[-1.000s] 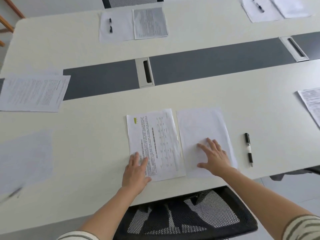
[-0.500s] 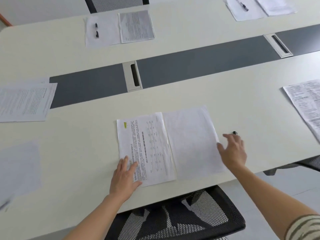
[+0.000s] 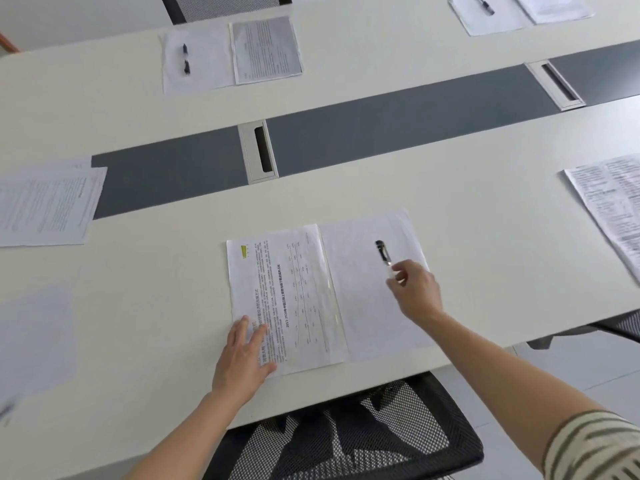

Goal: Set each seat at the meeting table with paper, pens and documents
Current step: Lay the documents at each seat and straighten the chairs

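A printed document (image 3: 287,296) and a blank sheet of paper (image 3: 367,289) lie side by side at the near edge of the white meeting table (image 3: 485,188). My left hand (image 3: 242,358) rests flat with straight fingers on the document's lower left corner. My right hand (image 3: 414,289) pinches the lower end of a black pen (image 3: 382,251), which is over the blank sheet; whether its far end touches the paper I cannot tell.
A black mesh chair (image 3: 346,434) stands under me. Other sheets lie at the left (image 3: 45,206), lower left (image 3: 34,341) and right edge (image 3: 613,206). Across the grey centre strip (image 3: 398,129), two seats have paper, a document (image 3: 265,50) and pens (image 3: 186,58).
My right hand left the blank sheet, reached right to the pen lying on the table, picked it up and brought it over the blank sheet. My left hand stayed on the document.
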{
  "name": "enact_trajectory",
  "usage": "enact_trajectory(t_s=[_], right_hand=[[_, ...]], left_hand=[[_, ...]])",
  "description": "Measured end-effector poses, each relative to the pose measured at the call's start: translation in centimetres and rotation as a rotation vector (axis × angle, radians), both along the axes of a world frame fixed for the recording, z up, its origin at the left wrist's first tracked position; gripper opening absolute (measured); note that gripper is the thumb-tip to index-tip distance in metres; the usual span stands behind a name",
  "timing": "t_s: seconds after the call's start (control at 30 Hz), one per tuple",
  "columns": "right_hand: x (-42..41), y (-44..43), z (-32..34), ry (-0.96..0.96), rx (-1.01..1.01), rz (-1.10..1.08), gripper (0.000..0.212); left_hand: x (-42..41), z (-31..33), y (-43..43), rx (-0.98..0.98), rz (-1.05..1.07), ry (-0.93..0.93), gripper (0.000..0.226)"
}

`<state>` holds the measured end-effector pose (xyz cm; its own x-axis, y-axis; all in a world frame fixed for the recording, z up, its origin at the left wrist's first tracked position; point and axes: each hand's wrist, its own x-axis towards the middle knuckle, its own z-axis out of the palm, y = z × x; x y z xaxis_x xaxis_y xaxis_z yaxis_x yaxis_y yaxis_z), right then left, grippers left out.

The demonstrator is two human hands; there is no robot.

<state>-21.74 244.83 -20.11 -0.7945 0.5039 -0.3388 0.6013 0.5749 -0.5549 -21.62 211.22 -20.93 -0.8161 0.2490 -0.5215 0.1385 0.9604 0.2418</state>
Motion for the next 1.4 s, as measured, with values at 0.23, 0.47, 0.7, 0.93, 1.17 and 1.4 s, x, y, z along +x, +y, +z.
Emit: enact_trajectory(t_s=[0.23,0.47,0.7,0.93,1.17,1.4], right_hand=[[-0.6,-2.3,-2.8,-0.215,0.023,0.089,0.030],[-0.4,-2.3,-1.2,-0.228,0.087,0.144,0.043],[3.9,-4.8,4.4,-0.049,-0.058,0.087,0.022],[10.0,-11.2,10.2,0.106,-0.245,0.241,0.006],[14.4,-17.1,12.8,0.100,-0.425,0.459,0.006],[17.6,-22.4,13.8,-0.021,-0.562,0.712,0.008]], left_hand=[[0.0,0.3,0.1,-0.013,0.003,-0.009,0.080],[-0.6,1.2,-0.1,0.029,-0.006,-0.020,0.071],[-0.7,4.4,-1.7,0.326,0.146,0.034,0.036],[5.0,10.9,-6.5,0.665,0.417,0.049,0.015],[17.2,14.7,-10.7,0.842,0.776,0.045,0.006],[29.9,16.7,-13.1,0.887,1.166,0.079,0.038]])
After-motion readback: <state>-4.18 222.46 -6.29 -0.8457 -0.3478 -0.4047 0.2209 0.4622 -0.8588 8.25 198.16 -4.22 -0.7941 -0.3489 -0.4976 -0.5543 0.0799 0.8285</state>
